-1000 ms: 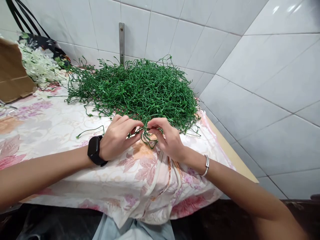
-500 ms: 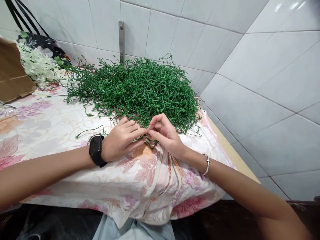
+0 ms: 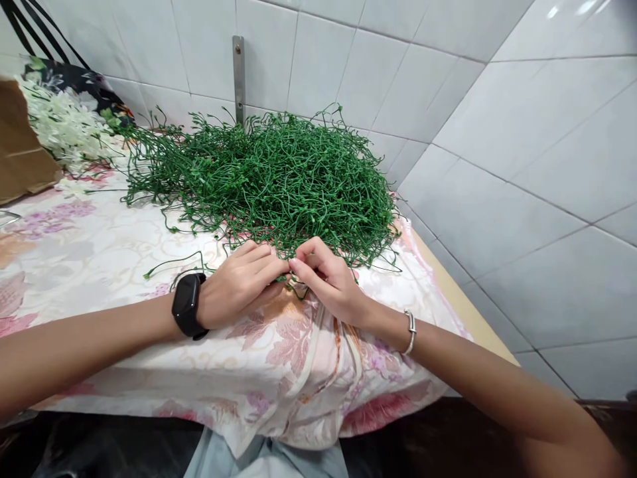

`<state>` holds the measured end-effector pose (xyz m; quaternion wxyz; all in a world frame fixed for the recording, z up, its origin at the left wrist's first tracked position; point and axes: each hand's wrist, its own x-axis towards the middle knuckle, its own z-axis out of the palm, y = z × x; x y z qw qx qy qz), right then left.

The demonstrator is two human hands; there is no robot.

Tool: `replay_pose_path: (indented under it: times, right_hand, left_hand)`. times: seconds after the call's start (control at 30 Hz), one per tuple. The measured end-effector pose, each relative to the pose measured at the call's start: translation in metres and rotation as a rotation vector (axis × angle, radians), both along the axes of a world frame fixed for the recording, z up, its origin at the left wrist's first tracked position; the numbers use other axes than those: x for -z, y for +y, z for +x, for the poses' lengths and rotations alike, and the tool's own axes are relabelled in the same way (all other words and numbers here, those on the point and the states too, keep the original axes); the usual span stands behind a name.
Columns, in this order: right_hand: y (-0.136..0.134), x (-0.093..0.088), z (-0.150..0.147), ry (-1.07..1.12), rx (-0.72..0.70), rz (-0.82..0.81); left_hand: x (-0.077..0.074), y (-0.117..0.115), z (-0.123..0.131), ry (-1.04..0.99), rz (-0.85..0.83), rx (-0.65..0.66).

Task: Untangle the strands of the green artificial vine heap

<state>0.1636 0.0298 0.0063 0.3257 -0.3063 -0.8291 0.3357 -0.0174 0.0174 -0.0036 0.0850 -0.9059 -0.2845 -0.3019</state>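
A large heap of thin green artificial stems (image 3: pixel 298 179) lies on the flowered tablecloth (image 3: pixel 119 245). In front of it my left hand (image 3: pixel 246 279), with a black watch at the wrist, has its fingers closed around green stems that show below the fingertips. My right hand (image 3: pixel 331 279), wearing a thin bracelet, meets it there with thumb and index finger pinched together; what that pinch holds is too small to name. A few loose stems (image 3: pixel 174 262) stick out to the left behind my left wrist.
White artificial flowers (image 3: pixel 70 126) lie at the back left beside a brown cardboard piece (image 3: pixel 22 146) and a dark floral bag (image 3: pixel 99 86). A metal strip (image 3: pixel 239 79) stands against the tiled wall behind the heap.
Both hands have shifted slightly toward me and remain together at the fingertips. My right thumb and index finger have closed further. The view has shifted slightly.
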Motion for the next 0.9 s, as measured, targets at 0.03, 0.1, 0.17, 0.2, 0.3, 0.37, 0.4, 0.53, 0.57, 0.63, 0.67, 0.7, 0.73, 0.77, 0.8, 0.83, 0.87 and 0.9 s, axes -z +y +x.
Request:
replay_pose_path:
  times: [0.03, 0.1, 0.17, 0.2, 0.3, 0.37, 0.4, 0.53, 0.57, 0.63, 0.67, 0.7, 0.73, 0.77, 0.8, 0.83, 0.87, 0.9]
  right_hand:
    - [0.0, -0.001, 0.0, -0.036, -0.004, 0.094]
    - [0.001, -0.001, 0.0, -0.091, -0.026, 0.232]
    - [0.004, 0.0, -0.001, -0.115, -0.042, 0.287]
    - [0.006, 0.001, 0.0, -0.115, -0.05, 0.285]
    - [0.012, 0.002, 0.001, -0.054, -0.098, 0.188]
    - [0.014, 0.004, 0.002, 0.02, -0.127, 0.076]
    - [0.015, 0.005, 0.003, 0.055, -0.136, 0.016]
    - [0.015, 0.008, 0.004, 0.174, -0.139, -0.173]
    - [0.015, 0.008, 0.004, 0.201, -0.144, -0.203]
    - [0.014, 0.009, 0.003, 0.245, -0.159, -0.243]
    - [0.013, 0.009, 0.003, 0.261, -0.166, -0.256]
    - [0.013, 0.009, 0.003, 0.277, -0.173, -0.27]
    - [0.013, 0.009, 0.003, 0.295, -0.179, -0.286]
    - [0.013, 0.009, 0.003, 0.314, -0.184, -0.308]
    - [0.013, 0.009, 0.003, 0.335, -0.186, -0.337]
    - [0.013, 0.009, 0.003, 0.357, -0.186, -0.369]
    - [0.013, 0.01, 0.003, 0.38, -0.182, -0.4]
    - [0.014, 0.01, 0.002, 0.396, -0.177, -0.432]
  left_hand:
    - [0.0, 0.0, 0.0, -0.028, -0.003, -0.023]
    - [0.0, 0.0, -0.002, -0.078, -0.006, -0.065]
    - [0.0, 0.0, -0.003, -0.104, 0.001, -0.088]
    - [0.0, 0.0, -0.003, -0.11, 0.007, -0.095]
    - [0.001, 0.0, -0.003, -0.095, 0.02, -0.068]
    - [0.001, 0.001, -0.003, -0.074, 0.035, -0.022]
    - [0.001, 0.002, -0.003, -0.066, 0.042, -0.002]
    - [0.0, 0.002, -0.003, -0.064, 0.057, 0.033]
    - [0.0, 0.002, -0.003, -0.067, 0.055, 0.038]
    - [0.0, 0.001, -0.003, -0.079, 0.048, 0.049]
    - [0.0, 0.001, -0.003, -0.087, 0.044, 0.051]
    - [-0.001, 0.0, -0.003, -0.097, 0.04, 0.052]
    - [-0.001, 0.0, -0.004, -0.105, 0.036, 0.05]
    - [-0.001, -0.001, -0.004, -0.112, 0.034, 0.047]
    - [-0.001, -0.001, -0.004, -0.118, 0.034, 0.044]
    - [-0.001, -0.001, -0.003, -0.124, 0.036, 0.045]
    - [0.0, 0.0, -0.003, -0.13, 0.039, 0.047]
    - [0.0, 0.0, -0.003, -0.136, 0.042, 0.049]
